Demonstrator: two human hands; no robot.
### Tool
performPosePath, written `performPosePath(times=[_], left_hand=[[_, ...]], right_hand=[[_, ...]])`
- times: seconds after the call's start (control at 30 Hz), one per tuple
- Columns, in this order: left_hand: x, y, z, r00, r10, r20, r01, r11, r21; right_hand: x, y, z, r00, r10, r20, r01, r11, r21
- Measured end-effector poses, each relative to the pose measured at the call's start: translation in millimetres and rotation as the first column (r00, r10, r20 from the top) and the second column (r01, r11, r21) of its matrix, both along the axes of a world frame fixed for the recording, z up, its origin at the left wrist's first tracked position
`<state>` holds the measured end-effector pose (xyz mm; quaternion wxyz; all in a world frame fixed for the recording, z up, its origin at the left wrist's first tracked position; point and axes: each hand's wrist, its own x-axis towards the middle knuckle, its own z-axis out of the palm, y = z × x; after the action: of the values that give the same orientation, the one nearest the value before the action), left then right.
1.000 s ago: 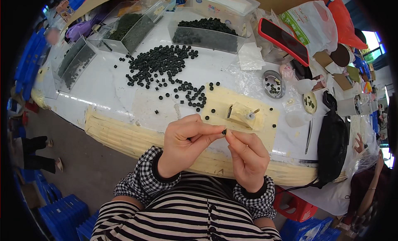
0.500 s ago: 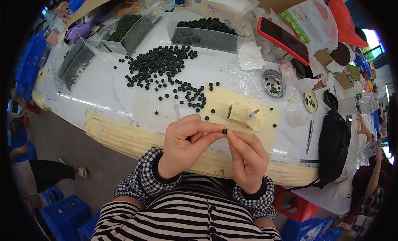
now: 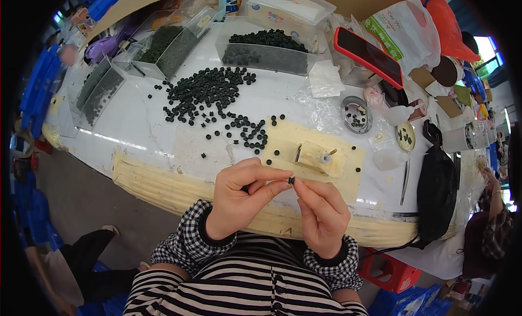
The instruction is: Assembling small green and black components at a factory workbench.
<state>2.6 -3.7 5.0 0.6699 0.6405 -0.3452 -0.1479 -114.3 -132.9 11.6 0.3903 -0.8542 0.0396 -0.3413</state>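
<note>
A small black spool-shaped part sits between the fingertips of both hands, over the table's front edge. My left hand pinches it from the left with thumb and forefinger; a bit of something dark shows among its curled fingers. From the right, my right hand grips the same part with thumb and forefinger. Just beyond stands a cream block fixture with an upright peg, on a pale yellow board. Several loose parts of the same kind lie near the board, and a large pile is farther back left.
Clear bins of dark parts line the back. A red-cased phone leans at the right, near a round dish, tweezers and a black bag. Foam padding covers the front edge. Another person is at lower left.
Both hands keep their pinch on the part, shifting only slightly in the picture. The view has tilted a little, and the person at lower left has moved.
</note>
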Motion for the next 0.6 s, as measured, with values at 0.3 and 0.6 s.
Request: performPosePath(times=[0.3,0.6], left_hand=[[-1.6,0.0,-1.6,0.999,-0.008,-0.053,0.006,1.000,-0.022],[-2.4,-0.2,-2.2,0.998,-0.002,-0.065,0.001,1.000,-0.005]], right_hand=[[0.4,1.4,-0.3,1.000,-0.005,0.001,0.005,1.000,0.017],[0.5,1.6,-2.0,1.000,-0.011,0.004,0.011,1.000,0.016]])
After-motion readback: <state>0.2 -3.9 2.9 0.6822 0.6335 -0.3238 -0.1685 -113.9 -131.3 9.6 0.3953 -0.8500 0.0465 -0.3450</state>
